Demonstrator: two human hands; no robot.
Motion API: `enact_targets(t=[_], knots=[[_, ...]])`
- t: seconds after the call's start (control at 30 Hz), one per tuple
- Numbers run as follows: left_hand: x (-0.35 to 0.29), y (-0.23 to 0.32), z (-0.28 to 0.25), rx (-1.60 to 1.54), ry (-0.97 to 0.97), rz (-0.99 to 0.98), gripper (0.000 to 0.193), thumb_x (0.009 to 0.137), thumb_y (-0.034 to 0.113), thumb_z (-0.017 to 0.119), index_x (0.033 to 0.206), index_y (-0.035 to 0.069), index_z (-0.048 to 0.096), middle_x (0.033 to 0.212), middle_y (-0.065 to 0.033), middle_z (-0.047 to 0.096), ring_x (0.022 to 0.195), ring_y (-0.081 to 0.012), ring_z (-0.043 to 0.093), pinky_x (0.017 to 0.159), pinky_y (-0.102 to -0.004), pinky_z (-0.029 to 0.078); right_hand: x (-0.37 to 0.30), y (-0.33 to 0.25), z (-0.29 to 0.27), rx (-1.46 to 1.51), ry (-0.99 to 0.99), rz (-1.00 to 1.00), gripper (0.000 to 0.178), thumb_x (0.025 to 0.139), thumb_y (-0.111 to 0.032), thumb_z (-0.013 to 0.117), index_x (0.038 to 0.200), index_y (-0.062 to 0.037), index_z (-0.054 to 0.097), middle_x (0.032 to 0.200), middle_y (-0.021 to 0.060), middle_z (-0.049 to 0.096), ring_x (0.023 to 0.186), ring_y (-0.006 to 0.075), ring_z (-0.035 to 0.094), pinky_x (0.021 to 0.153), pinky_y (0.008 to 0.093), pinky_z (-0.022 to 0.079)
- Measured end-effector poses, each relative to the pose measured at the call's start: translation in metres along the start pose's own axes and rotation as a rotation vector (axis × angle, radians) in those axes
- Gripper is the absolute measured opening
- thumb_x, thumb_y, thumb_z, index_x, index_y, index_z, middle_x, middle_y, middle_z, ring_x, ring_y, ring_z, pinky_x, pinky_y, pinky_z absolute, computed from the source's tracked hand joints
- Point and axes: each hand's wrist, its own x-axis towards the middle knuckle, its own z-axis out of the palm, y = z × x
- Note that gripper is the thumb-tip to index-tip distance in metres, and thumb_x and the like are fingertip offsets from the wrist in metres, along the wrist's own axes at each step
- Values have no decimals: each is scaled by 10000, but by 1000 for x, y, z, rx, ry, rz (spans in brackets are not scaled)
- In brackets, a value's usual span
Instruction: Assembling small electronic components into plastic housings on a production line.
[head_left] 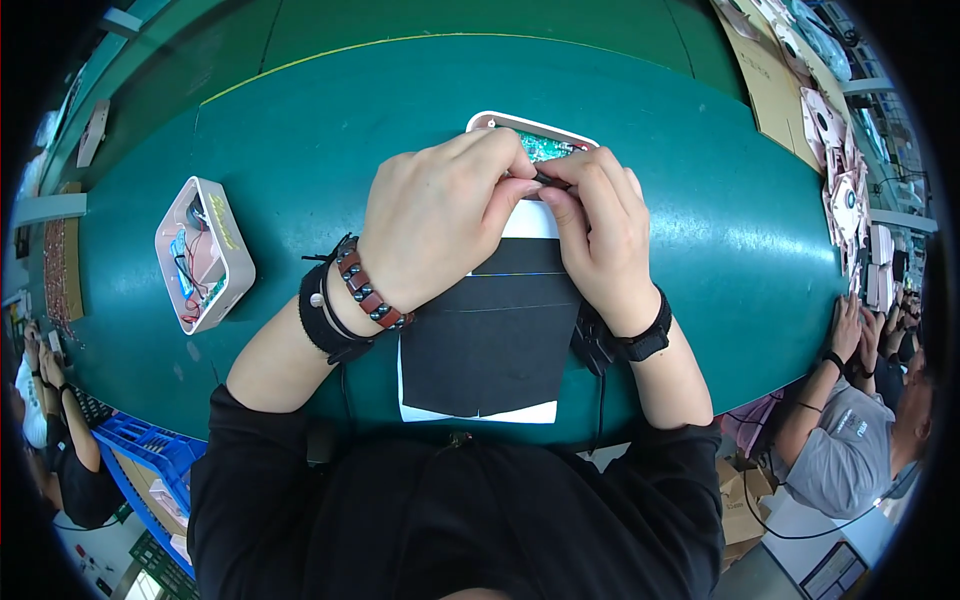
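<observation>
Head view: the person's bare left hand [440, 195] and bare right hand [605, 225] met above the middle of a smooth green desk [320, 120]. The fingers of both hands were drawn narrow, thumb against forefinger, pinching a small dark piece [549, 181] between them; its shape was mostly hidden, so its kind could not be told. This piece sat at the near edge of an open, pale pinkish plastic housing [530, 124], partly covered by the hands. A green circuit board [543, 147] showed inside, with a bit of red wire at its right.

Below the hands, a black rectangular sheet [485, 345] lay over a white sheet [530, 413], whose lower edge protruded. The left wrist bore a brown-and-black beaded bracelet [365, 290] and a black strap [325, 325]; the right, a black band [648, 338].

Well apart at left stood a second open pale plastic housing [238, 278], containing a blue part [181, 262] and red wires.
</observation>
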Motion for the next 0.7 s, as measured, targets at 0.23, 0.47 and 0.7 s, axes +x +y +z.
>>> enact_targets(t=[0.23,0.47,0.7], knots=[[2,-2,2,-20,16,-30,198,861,211,683,830,89,530,738,-26,641,622,-238,639,501,-323,460,-2,6,4,35,34,-41,122,800,5,676,913,-32,649,882,67,620,801,229,589,710,332,424],[2,-2,0,1,-1,-25,190,853,217,688,837,90,548,749,-21,637,628,-235,638,507,-321,462,-3,11,4,171,-7,50,128,801,11,677,912,-51,664,908,68,575,837,228,565,727,326,425],[4,2,1,-66,18,23,99,848,168,677,827,102,607,740,-36,634,616,-231,636,512,-316,465,-6,11,8,38,83,33,101,800,14,686,881,-34,650,928,77,521,867,224,545,733,318,450]])
